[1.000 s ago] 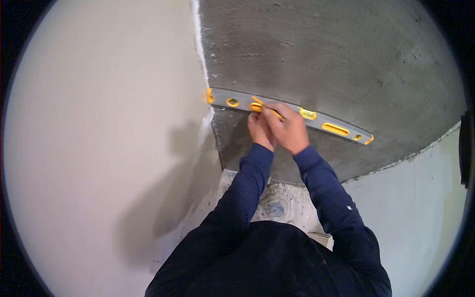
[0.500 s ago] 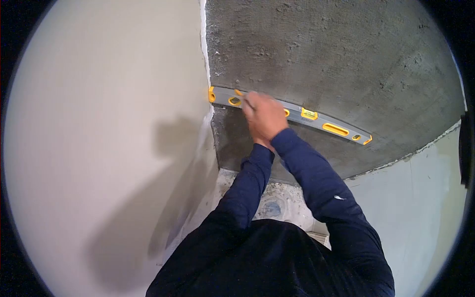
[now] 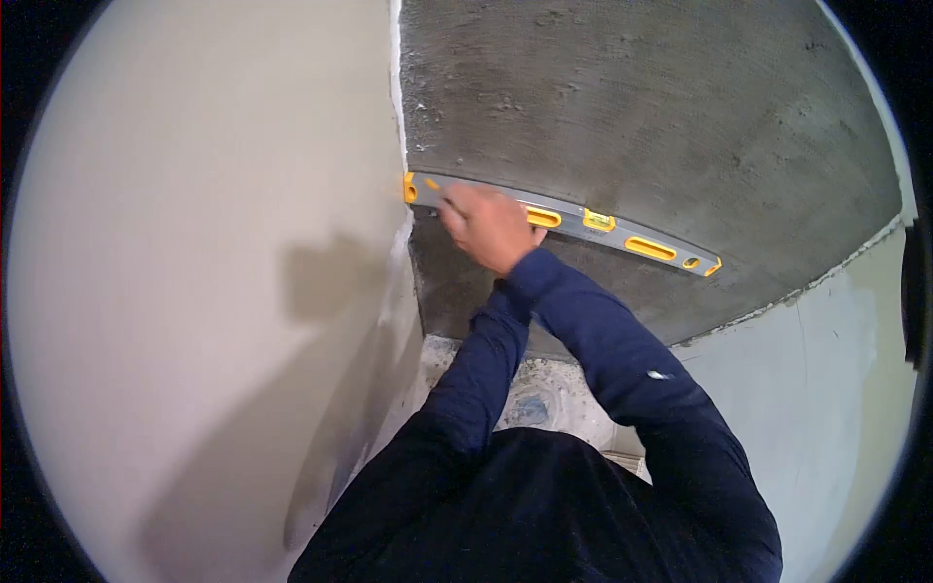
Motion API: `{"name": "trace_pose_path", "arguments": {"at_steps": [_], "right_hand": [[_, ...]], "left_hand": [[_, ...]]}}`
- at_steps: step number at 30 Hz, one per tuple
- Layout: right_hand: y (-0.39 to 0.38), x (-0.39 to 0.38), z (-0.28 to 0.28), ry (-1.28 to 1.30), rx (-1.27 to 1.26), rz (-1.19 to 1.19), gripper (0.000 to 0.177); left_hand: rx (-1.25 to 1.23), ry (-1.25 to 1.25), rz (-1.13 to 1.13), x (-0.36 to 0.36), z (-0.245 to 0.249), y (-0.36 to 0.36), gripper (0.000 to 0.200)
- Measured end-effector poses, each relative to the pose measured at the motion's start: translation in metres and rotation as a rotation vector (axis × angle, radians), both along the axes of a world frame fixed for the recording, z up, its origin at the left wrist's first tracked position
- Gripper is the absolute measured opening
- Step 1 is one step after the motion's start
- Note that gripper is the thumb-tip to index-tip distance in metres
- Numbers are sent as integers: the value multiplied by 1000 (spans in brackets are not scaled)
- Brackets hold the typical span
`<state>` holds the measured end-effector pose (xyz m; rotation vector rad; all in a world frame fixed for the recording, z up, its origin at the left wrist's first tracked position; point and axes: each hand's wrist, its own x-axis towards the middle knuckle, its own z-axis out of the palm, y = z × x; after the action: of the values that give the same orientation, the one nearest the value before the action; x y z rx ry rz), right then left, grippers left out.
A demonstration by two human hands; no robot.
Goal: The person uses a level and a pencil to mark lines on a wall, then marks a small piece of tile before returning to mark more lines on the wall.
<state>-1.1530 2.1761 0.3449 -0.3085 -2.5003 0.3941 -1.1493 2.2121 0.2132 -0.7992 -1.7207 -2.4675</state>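
Note:
A grey spirit level (image 3: 622,235) with yellow end caps, grip slots and vials lies across the rough cement wall, its left end at the corner and its right end lower in view. My right hand (image 3: 489,231) is closed on a thin pencil (image 3: 432,184) whose yellow-orange end shows near the level's upper edge. The right forearm crosses over the left. My left hand (image 3: 540,235) is mostly hidden behind the right; a small part of it shows at the level's lower edge, by the middle slot, holding the level to the wall.
A smooth cream wall (image 3: 214,194) stands close on the left and carries the arms' shadow. The dark cement wall (image 3: 632,97) meets a pale panel (image 3: 777,379) on the right. Below is a stained floor (image 3: 544,398) with a blue-grey patch.
My right hand has moved left along the level with the pencil, toward the corner. More of the middle slot is uncovered. The level keeps its place against the wall.

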Motion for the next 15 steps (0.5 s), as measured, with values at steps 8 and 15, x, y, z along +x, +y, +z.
{"name": "trace_pose_path", "arguments": {"at_steps": [8,15], "right_hand": [[37,41,8,39,90,9,15],[115,200,-5,89,56,-344,15]], "left_hand": [[801,-775,-723,-11,9,2,28],[454,-814,-424,2,39,-9,34]]}}
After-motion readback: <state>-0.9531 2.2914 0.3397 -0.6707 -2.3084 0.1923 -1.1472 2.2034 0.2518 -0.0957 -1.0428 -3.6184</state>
